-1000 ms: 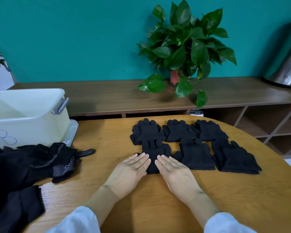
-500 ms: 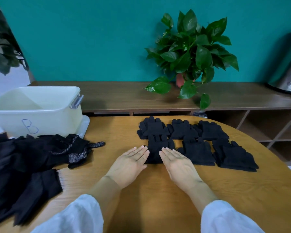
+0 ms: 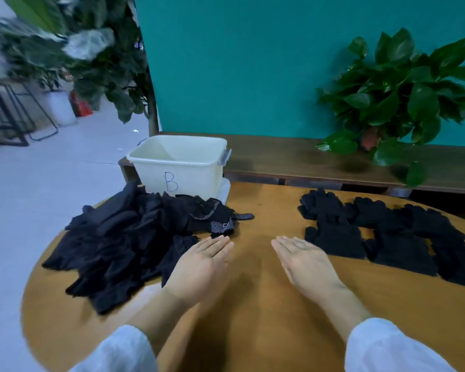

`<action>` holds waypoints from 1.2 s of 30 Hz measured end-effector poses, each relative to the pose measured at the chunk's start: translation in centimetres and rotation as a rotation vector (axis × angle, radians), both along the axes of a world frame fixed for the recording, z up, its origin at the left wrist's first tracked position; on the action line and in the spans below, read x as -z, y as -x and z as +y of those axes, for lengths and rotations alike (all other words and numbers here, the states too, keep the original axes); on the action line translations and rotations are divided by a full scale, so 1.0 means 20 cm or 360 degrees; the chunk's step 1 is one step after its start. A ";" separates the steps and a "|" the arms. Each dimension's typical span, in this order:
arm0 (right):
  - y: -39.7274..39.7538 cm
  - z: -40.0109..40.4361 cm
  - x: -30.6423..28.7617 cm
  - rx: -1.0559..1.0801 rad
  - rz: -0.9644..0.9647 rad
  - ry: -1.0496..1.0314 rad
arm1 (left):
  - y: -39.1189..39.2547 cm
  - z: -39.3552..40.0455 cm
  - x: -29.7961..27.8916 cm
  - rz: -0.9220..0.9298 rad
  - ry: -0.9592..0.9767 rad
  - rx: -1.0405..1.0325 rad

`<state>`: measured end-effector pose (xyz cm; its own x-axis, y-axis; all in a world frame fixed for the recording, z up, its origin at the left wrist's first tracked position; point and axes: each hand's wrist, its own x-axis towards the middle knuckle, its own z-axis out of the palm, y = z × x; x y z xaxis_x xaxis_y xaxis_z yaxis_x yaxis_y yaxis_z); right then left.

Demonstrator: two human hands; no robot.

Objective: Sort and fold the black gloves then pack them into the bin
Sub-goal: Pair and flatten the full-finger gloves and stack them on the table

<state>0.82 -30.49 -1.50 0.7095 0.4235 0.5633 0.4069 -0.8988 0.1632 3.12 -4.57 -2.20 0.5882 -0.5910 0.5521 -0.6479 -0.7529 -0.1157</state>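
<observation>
Both of your hands are flat, palms down, fingers extended and close together, holding nothing: your left hand point(image 3: 202, 260) hovers or rests over the bare table point(image 3: 255, 304) just beside the near right edge of the unsorted heap of black gloves point(image 3: 124, 245), and your right hand point(image 3: 305, 257) sits with its fingertips just short of the nearest folded glove point(image 3: 336, 238). Whether the palms actually touch the wood cannot be told from this view. The relation that matters now is left versus right. The loose heap lies to your left and slightly ahead, sprawling from the table's left rim toward the centre, with its long spread running roughly diagonal, from near-left to far-right. A glove with dotted grip fabric point(image 3: 223, 224) sticks out at the far right end of that heap, just ahead of your left fingertips. The folded gloves are laid flat in 2 rows point(image 3: 392, 232) to your right, fingers pointing away from you. Your left hand is clearly the nearer one to the heap, so the next pick most likely falls to it, a short reach left and forward. The white bin marked B point(image 3: 180, 167) stands at the far left edge of the table, just behind the heap, and looks empty as far as its interior shows, so packing appears not yet begun.
</observation>
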 end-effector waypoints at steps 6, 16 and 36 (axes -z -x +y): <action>-0.25 0.21 -0.01 -0.0108 -0.0036 0.0027 | -0.25 0.18 0.01 0.0021 0.0035 -0.0155; -0.83 0.31 0.08 -0.0216 -0.0003 0.0089 | -0.71 0.01 0.14 0.0221 0.0057 -0.0002; -0.90 0.36 0.05 -0.0368 -0.0022 -0.0100 | -0.69 0.05 0.02 0.0334 0.0642 -0.0055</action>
<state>18.85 -23.35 -2.49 0.5897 0.5376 0.6027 0.6010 -0.7906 0.1172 16.90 -3.58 -2.60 0.7277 -0.3313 0.6007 -0.5996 -0.7324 0.3225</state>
